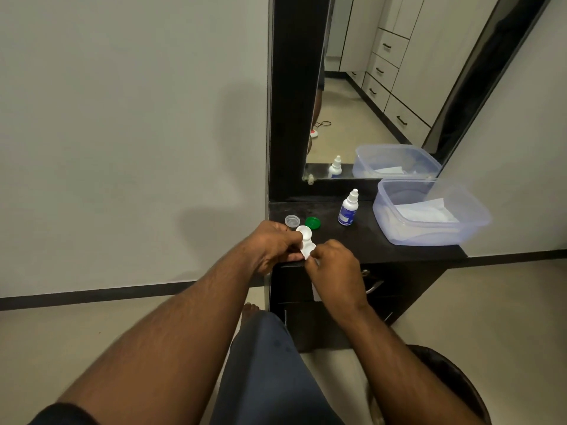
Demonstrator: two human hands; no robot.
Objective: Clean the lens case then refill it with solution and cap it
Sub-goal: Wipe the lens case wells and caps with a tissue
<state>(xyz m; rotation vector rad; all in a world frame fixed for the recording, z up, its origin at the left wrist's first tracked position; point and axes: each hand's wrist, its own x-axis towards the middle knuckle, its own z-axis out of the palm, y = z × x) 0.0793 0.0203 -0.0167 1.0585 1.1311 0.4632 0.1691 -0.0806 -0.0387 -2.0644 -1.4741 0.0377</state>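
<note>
The white lens case is held over the front left edge of the black dresser top, with its two open wells facing up. My left hand grips it from the left. My right hand pinches something white, apparently a tissue, against the near well. Both caps lie on the top just behind: a clear grey cap and a green cap. The small white solution bottle with a blue label stands upright to the right, capped.
A clear plastic tub holding white tissues sits at the right of the dresser top. A mirror stands behind and reflects the bottle and tub. Drawers with a metal handle are below. My leg and a dark stool are underneath me.
</note>
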